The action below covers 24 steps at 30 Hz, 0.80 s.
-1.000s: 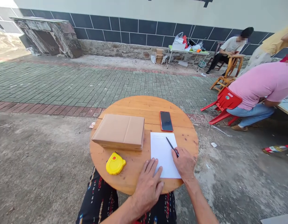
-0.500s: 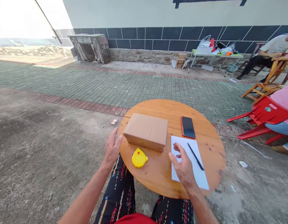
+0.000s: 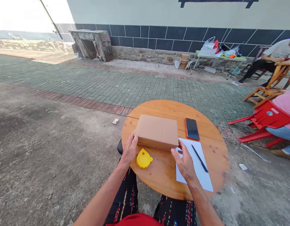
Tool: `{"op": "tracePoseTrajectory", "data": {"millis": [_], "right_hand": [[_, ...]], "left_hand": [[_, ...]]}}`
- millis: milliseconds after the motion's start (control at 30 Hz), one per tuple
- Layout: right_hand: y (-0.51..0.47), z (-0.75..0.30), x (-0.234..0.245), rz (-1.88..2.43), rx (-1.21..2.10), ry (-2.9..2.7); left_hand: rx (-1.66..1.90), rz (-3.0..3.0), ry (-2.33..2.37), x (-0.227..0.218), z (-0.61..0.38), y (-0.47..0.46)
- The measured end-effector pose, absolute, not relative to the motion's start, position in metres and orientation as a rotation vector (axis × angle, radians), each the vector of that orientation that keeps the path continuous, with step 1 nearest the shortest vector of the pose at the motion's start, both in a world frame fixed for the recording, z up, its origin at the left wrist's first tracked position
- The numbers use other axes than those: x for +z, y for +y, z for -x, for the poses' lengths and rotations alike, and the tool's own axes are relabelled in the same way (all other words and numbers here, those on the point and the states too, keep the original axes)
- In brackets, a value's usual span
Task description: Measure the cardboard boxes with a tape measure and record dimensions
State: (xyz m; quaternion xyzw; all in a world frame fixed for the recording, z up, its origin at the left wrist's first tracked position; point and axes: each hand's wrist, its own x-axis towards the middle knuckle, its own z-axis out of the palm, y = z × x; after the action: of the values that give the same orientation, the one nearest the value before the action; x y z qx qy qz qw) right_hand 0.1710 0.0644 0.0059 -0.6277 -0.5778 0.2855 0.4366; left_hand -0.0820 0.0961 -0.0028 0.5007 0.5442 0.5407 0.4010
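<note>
A closed brown cardboard box (image 3: 157,128) lies flat on the round wooden table (image 3: 163,175). My left hand (image 3: 129,150) grips its front left corner, thumb along the edge. At the front right corner, my right hand (image 3: 185,161) has its thumb and fingers around the box, partly hidden by it. Close in front of the box sits a yellow tape measure (image 3: 143,159) with a red button. White paper (image 3: 194,166) lies under and beyond my right hand, with a black pen (image 3: 200,158) across it. Behind the paper is a red-edged phone (image 3: 192,129).
A person sits on a red plastic chair (image 3: 273,117) at the right, near a wooden chair (image 3: 271,86). Another person (image 3: 264,61) sits farther back. Against the wall stand a cluttered folding table (image 3: 223,56) and a weathered stone structure (image 3: 93,45).
Both hands have closed in on the box from either side and now touch it. The box has shifted right and turned slightly, away from the tape measure's left side.
</note>
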Motion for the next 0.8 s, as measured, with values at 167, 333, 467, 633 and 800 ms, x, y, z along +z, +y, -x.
{"op": "tracePoseTrajectory", "data": {"millis": [167, 333, 467, 633, 800], "right_hand": [[0.033, -0.162, -0.004, 1.659, 0.656, -1.382], [0.015, -0.106, -0.026, 1.59, 0.801, -1.7], [0.016, -0.069, -0.03, 1.485, 0.646, -1.91], [0.004, -0.071, -0.023, 1.378, 1.025, -1.592], [-0.02, -0.087, -0.011, 1.055, 1.637, -0.981]], "left_hand": [[1.346, -1.121, 1.513, -0.025, 0.092, 0.059], [1.261, -1.184, 1.515, -0.048, 0.077, 0.013], [1.271, -1.289, 1.497, -0.047, 0.067, -0.007], [1.356, -1.135, 1.353, -0.025, 0.074, -0.03], [1.43, -1.093, 1.259, -0.008, 0.088, -0.045]]}}
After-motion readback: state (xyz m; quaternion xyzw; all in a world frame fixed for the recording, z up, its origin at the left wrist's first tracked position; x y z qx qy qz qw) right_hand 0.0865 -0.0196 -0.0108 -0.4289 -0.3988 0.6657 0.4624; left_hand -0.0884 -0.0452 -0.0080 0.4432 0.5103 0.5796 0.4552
